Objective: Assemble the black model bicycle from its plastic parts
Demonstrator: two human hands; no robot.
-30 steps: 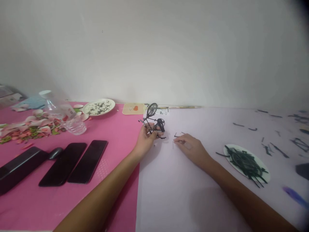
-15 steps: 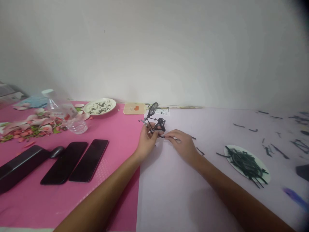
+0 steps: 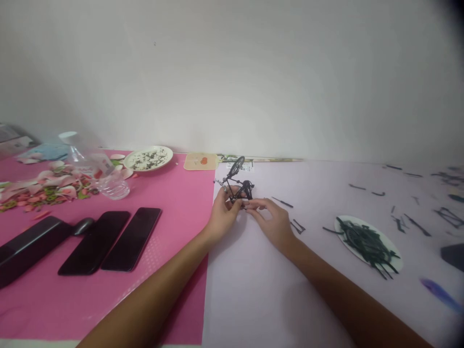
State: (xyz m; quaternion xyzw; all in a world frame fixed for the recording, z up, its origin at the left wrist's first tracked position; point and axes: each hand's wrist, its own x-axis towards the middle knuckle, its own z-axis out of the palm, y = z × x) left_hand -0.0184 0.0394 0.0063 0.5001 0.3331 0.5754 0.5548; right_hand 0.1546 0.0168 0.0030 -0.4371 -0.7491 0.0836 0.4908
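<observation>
A small black model bicycle (image 3: 247, 189) is held tilted over the white sheet, its spoked front wheel pointing up and away. My left hand (image 3: 222, 216) is closed around the lower part of its frame, thumb and fingers gripping it. My right hand (image 3: 272, 220) has its thumb and fingertips pinched together at the model's lower edge, against the left fingertips. Whatever is between the right fingertips is too small to make out. Just right of that hand lie a thin black rod (image 3: 282, 202) and a small black U-shaped piece (image 3: 297, 226).
An oval white plate (image 3: 339, 223) at right bears a heap of dark strips. Several loose black pieces (image 3: 416, 224) lie beyond it. On the pink cover (image 3: 174, 290) at left are two phones (image 3: 132, 239), a plastic bottle (image 3: 112, 186), petal-like bits and a plate (image 3: 168, 162).
My right hand has moved slightly left and up, closer to my left fingers. The bicycle has shifted a little right. More of the rod and the U-shaped piece shows beside my right hand.
</observation>
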